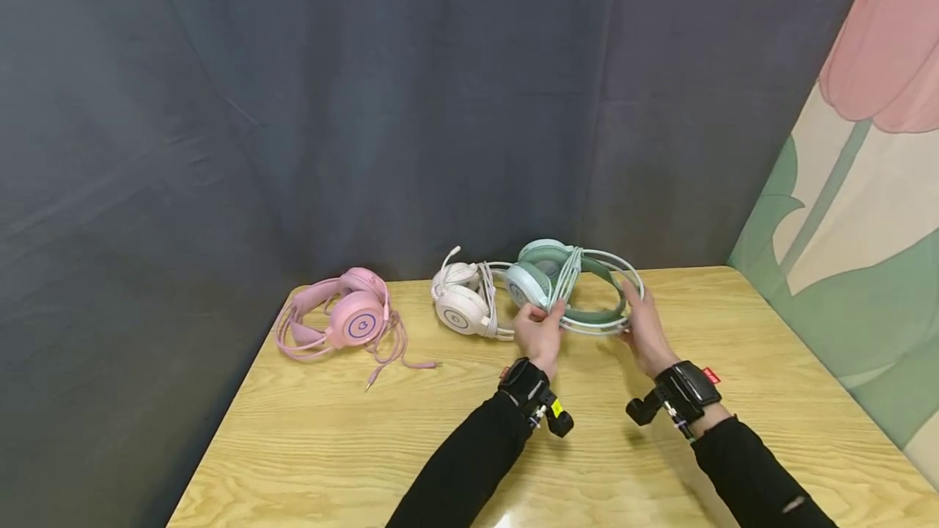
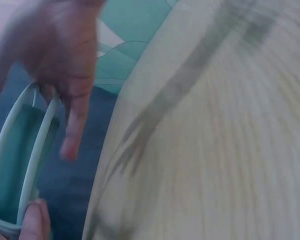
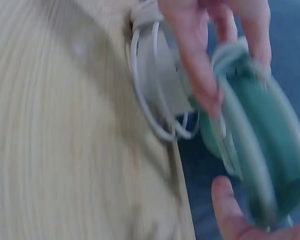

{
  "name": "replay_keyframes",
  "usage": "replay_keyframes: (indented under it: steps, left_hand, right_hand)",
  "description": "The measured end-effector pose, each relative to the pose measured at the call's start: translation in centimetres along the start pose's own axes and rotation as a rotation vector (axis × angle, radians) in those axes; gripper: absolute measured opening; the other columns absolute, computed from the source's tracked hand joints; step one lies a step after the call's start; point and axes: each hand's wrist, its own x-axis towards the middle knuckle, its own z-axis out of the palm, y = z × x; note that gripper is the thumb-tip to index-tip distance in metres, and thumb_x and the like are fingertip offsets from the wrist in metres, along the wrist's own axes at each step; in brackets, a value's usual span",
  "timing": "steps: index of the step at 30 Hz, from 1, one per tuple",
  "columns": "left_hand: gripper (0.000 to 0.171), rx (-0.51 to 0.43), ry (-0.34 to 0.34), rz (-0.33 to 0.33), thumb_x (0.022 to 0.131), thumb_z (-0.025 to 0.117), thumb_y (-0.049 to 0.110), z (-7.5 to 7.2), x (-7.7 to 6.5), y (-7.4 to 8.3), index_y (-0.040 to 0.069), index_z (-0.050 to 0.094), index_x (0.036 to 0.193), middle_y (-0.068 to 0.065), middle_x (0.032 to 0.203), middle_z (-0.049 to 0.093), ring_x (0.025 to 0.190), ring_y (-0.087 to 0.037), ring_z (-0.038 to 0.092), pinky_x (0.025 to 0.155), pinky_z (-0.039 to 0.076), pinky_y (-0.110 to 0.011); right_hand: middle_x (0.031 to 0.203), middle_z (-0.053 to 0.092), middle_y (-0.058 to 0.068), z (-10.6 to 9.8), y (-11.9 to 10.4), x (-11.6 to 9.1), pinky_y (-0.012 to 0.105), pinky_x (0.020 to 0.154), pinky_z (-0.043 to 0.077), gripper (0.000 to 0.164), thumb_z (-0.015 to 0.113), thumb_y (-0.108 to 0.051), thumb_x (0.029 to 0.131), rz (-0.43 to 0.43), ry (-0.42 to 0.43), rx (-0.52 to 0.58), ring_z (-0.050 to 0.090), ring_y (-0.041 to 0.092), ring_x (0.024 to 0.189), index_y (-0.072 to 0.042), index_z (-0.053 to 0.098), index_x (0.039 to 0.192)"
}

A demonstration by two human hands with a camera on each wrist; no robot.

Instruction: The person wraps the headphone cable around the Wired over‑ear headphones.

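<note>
My left hand pinches a mint-green pair of headphones at the white cable bundle beside one ear cup. The headphones hang over the back part of the table. At the far curve of their headband is my right hand, touching it with spread fingers. In the left wrist view the right hand looks blurred, its fingers mostly straight about the band's end. The right wrist view has the right thumb standing off the green headband. White headphones with a wrapped cable lie just left of the green pair.
Pink headphones lie at the table's back left, their loose cable trailing right. A dark curtain hangs behind the wooden table. A flower-patterned panel borders the right side.
</note>
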Motion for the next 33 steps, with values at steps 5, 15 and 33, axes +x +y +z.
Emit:
replay_keyframes:
  steps: [5,15,33]
  left_hand:
    - [0.039,0.127,0.090,0.120,0.078,0.082,0.017,1.4,-1.3,-1.3,0.003,0.046,0.069,0.007,0.064,0.045,0.054,-0.007,0.046,0.055,0.042,-0.023]
    - [0.038,0.165,0.137,0.030,0.078,0.083,0.023,4.1,-4.5,-3.3,0.005,0.049,0.075,0.009,0.062,0.045,0.054,-0.007,0.043,0.053,0.036,-0.025]
    - [0.015,-0.293,-0.147,-0.228,0.080,0.062,-0.014,7.4,-5.1,-6.8,-0.006,0.053,0.088,-0.002,0.079,0.049,0.069,-0.012,0.047,0.064,0.041,-0.022]
  right_hand:
    - [0.111,0.046,0.010,0.9,0.5,0.6,0.023,0.068,0.057,0.089,0.056,-0.017,0.098,0.097,0.145,-0.006,0.065,0.003,0.068,-0.011,-0.016,0.150]
    - [0.109,0.036,0.003,-1.9,1.8,0.9,0.029,0.069,0.058,0.053,0.025,0.005,0.098,0.040,0.334,0.233,0.049,0.006,0.074,-0.013,0.014,0.147]
    - [0.081,0.056,-0.004,-9.5,2.7,3.4,0.022,0.063,0.051,0.023,0.030,0.004,0.100,0.094,0.179,0.106,0.059,0.005,0.070,-0.004,0.039,0.120]
